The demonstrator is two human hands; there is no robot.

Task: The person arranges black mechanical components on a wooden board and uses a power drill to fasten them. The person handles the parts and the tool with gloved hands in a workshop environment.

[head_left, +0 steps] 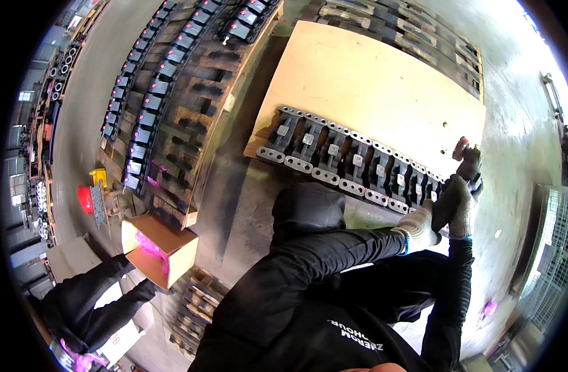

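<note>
Both my hands, in whitish knit gloves, are closed around a dark hand tool [446, 204] at the right end of the board. It looks like an angle grinder, with a reddish round disc [461, 149] at its far end. My left hand [421, 224] grips the near part, and my right hand [462, 211] wraps it from the right. Just left of the tool lies a track chain [333, 149], a row of dark steel links with drilled pads along both sides. The hands and tool cover its right end. It rests along the near edge of a tan board [371, 74].
Wooden pallets [203, 93] at left carry rows of black track parts. An open carton [163, 254] with pink wrap stands near a person's dark-trousered legs [92, 297]. A red round object [85, 199] is by the pallet. At right stands a wire-mesh cage [554, 248].
</note>
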